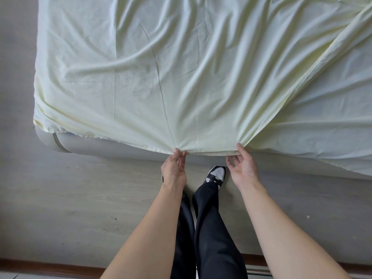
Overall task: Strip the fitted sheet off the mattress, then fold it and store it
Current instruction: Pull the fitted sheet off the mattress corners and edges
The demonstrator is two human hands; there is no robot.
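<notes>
The pale yellow sheet (181, 67) lies loose and creased over the top of the mattress (96, 144), no longer tucked along the near side: its hem hangs free over the grey edge, and at the left corner the bare mattress shows beneath it. On the right a fold of cloth lies doubled back across the bed. Both hands take the hem at the near edge, apart from one another, probably so that a straight length of hem is held taut between them, ready for drawing the sheet off or starting a fold.

The left hand (174, 170) reaches forward with the arm nearly straight, its fingers (182, 158) and thumb closed in a pinch on the hem. The right hand (243, 168) is turned more palm-inward; its thumb presses on top of the hem, while the fingers below look spread and only loosely curled, so the grip seems light or not yet complete. The person stands close to the bed on the wooden floor (80, 198), one shoe (216, 175) between the hands.
</notes>
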